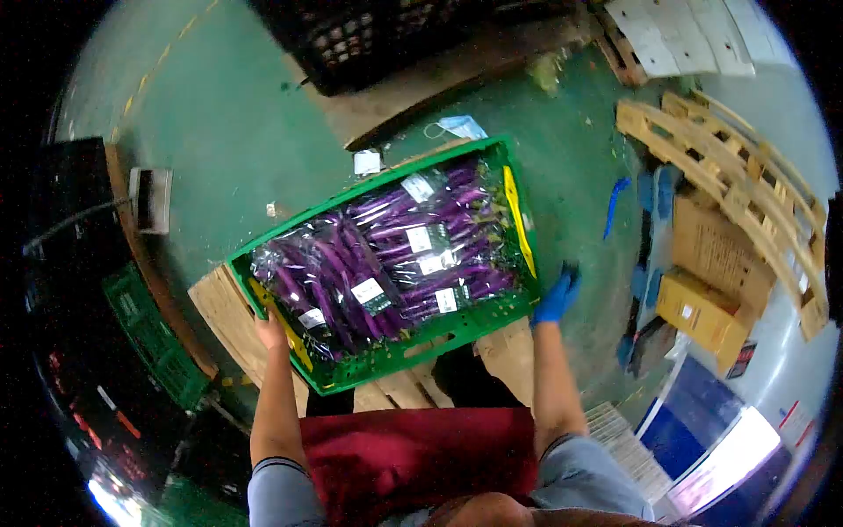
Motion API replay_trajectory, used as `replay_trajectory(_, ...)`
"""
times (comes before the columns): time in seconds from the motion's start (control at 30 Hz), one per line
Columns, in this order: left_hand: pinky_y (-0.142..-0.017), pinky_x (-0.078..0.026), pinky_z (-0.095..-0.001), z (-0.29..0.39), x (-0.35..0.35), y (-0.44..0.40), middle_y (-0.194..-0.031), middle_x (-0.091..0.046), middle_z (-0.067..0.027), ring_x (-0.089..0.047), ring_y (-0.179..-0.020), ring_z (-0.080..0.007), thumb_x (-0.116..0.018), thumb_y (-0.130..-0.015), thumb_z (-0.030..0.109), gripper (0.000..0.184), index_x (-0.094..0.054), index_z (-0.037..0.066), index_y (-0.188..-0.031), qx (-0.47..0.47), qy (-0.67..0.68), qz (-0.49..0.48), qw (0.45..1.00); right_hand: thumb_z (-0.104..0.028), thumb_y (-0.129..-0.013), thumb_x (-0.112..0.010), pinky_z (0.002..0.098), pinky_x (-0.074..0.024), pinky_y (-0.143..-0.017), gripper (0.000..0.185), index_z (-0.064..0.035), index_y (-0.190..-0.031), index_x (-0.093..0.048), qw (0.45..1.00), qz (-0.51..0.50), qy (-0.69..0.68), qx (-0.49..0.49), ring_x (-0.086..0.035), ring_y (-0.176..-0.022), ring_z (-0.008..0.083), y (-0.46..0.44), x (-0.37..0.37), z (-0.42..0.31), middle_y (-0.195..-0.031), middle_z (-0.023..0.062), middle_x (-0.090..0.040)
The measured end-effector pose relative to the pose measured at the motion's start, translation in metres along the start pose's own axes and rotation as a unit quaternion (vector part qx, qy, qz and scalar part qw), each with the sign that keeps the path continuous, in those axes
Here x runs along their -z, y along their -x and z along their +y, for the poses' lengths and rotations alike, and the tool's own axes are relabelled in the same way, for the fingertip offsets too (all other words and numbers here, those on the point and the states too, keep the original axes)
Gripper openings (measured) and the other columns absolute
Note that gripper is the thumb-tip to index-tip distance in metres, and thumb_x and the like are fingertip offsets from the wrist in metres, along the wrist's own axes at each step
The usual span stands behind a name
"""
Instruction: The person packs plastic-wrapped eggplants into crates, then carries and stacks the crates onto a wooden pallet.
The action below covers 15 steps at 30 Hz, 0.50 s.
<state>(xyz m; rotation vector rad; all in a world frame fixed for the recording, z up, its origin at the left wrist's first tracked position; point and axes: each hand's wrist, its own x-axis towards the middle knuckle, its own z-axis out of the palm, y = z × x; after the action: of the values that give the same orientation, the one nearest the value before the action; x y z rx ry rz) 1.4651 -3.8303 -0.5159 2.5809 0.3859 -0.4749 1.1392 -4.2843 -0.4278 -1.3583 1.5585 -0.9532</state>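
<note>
A green plastic crate (421, 350) with yellow handles sits tilted in front of me on wooden boards. Inside it lie several clear bags of long purple eggplants (334, 263) with white labels. My bare left hand (270, 334) grips the crate's left end by the yellow handle, its fingers partly hidden by the wall. My right hand (555, 299), in a blue glove, is beside the crate's near right corner. Its fingers point away from me and look stretched out, with something dark at the tips. Whether it touches the corner is hard to see.
Beneath the crate is a wooden pallet (219, 307). A blue face mask (463, 127) lies beyond it on the green floor. Wooden pallets (729, 167) and cardboard boxes (702, 307) stand at right. A black crate (378, 39) is ahead; green crates (154, 334) are at left.
</note>
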Motion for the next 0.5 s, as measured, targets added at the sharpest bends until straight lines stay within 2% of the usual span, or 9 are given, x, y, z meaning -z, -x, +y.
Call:
replay_trajectory(0.03, -0.069, -0.042, -0.0368, -0.021, -0.006, -0.012, -0.087, -0.058, -0.0173, -0.056, -0.078, -0.0305, -0.054, -0.080, 0.023, 0.031, -0.054, -0.002, -0.098, 0.005, 0.013, -0.006, 1.000, -0.019, -0.087, -0.041, 0.0303, -0.0390, -0.085, 0.038, -0.0033, -0.121, -0.037, 0.975, 0.099, -0.135, -0.147, -0.045, -0.102, 0.0207, 0.030, 0.013, -0.008, -0.119, 0.0111, -0.043)
replay_trajectory(0.07, -0.070, -0.041, -0.0358, -0.077, -0.020, -0.042, -0.089, -0.058, -0.0130, -0.055, -0.082, -0.0261, -0.054, -0.079, 0.021, 0.031, -0.052, 0.001, -0.103, 0.041, 0.018, -0.054, 0.998, -0.022, -0.087, -0.040, 0.0320, -0.0368, -0.088, 0.039, -0.0030, -0.121, -0.038, 0.946, 0.055, -0.193, -0.255, -0.046, -0.102, 0.0210, 0.050, 0.043, 0.044, -0.115, 0.0099, -0.046)
replay_trajectory(0.1, -0.064, -0.040, -0.0341, -0.067, -0.016, -0.038, -0.084, -0.057, -0.0106, -0.053, -0.074, -0.0225, -0.056, -0.078, 0.021, 0.027, -0.053, 0.002, -0.097, 0.063, 0.076, -0.059, 0.993, -0.025, -0.088, -0.040, 0.0337, -0.0346, -0.090, 0.040, -0.0028, -0.121, -0.039, 0.901, 0.007, -0.250, -0.356, -0.047, -0.102, 0.0213, 0.064, 0.060, 0.097, -0.111, 0.0088, -0.050)
replay_trajectory(0.17, -0.051, -0.039, -0.0305, -0.047, 0.000, -0.013, -0.073, -0.054, -0.0056, -0.049, -0.056, -0.0154, -0.060, -0.076, 0.022, 0.022, -0.056, 0.004, -0.086, 0.115, 0.185, -0.071, 0.973, -0.023, -0.085, -0.044, 0.0346, -0.0386, -0.086, 0.035, -0.0056, -0.115, -0.044, 0.895, -0.006, -0.281, -0.347, -0.048, -0.099, 0.0234, 0.086, 0.006, 0.013, -0.108, 0.0082, -0.051)
replay_trajectory(0.2, -0.047, -0.037, -0.0296, -0.049, 0.005, -0.009, -0.071, -0.051, -0.0057, -0.045, -0.052, -0.0142, -0.060, -0.075, 0.017, 0.015, -0.055, 0.005, -0.082, 0.138, 0.134, -0.097, 0.977, -0.018, -0.082, -0.046, 0.0338, -0.0411, -0.081, 0.032, -0.0061, -0.112, -0.045, 0.877, -0.010, -0.295, -0.379, -0.050, -0.094, 0.0221, 0.092, 0.013, 0.029, -0.104, 0.0077, -0.052)
replay_trajectory(0.3, -0.057, -0.041, -0.0349, -0.011, 0.022, 0.014, -0.091, -0.052, -0.0045, -0.050, -0.071, -0.0180, -0.048, -0.079, 0.004, 0.039, -0.044, 0.012, -0.117, 0.199, 0.126, -0.191, 0.953, -0.006, -0.075, -0.049, 0.0323, -0.0463, -0.071, 0.029, -0.0073, -0.103, -0.049, 0.827, -0.041, -0.348, -0.440, -0.053, -0.081, 0.0194, 0.100, 0.019, 0.100, -0.093, 0.0063, -0.053)
replay_trajectory(0.33, -0.052, -0.039, -0.0342, -0.017, 0.020, 0.011, -0.092, -0.053, -0.0049, -0.049, -0.070, -0.0154, -0.043, -0.077, -0.002, 0.051, -0.036, 0.017, -0.124, 0.193, 0.207, -0.205, 0.937, -0.004, -0.072, -0.050, 0.0322, -0.0465, -0.069, 0.029, -0.0074, -0.101, -0.049, 0.817, -0.071, -0.356, -0.447, -0.053, -0.079, 0.0195, 0.094, 0.020, 0.112, -0.090, 0.0059, -0.053)
replay_trajectory(0.37, -0.053, -0.040, -0.0343, -0.023, 0.021, 0.008, -0.094, -0.052, -0.0055, -0.049, -0.071, -0.0160, -0.041, -0.077, -0.002, 0.053, -0.034, 0.018, -0.126, 0.193, 0.194, -0.219, 0.937, -0.002, -0.070, -0.050, 0.0321, -0.0468, -0.068, 0.028, -0.0075, -0.098, -0.050, 0.807, -0.102, -0.362, -0.455, -0.054, -0.078, 0.0196, 0.092, 0.023, 0.123, -0.088, 0.0056, -0.054)
replay_trajectory(0.5, -0.058, -0.041, -0.0345, 0.003, 0.025, 0.025, -0.106, -0.050, -0.0078, -0.050, -0.074, -0.0183, -0.037, -0.079, -0.003, 0.057, -0.028, 0.021, -0.130, 0.255, 0.181, -0.221, 0.924, 0.002, -0.068, -0.048, 0.0314, -0.0472, -0.066, 0.027, -0.0085, -0.093, -0.051, 0.855, -0.095, -0.324, -0.394, -0.054, -0.075, 0.0197, 0.085, 0.016, 0.074, -0.086, 0.0053, -0.053)
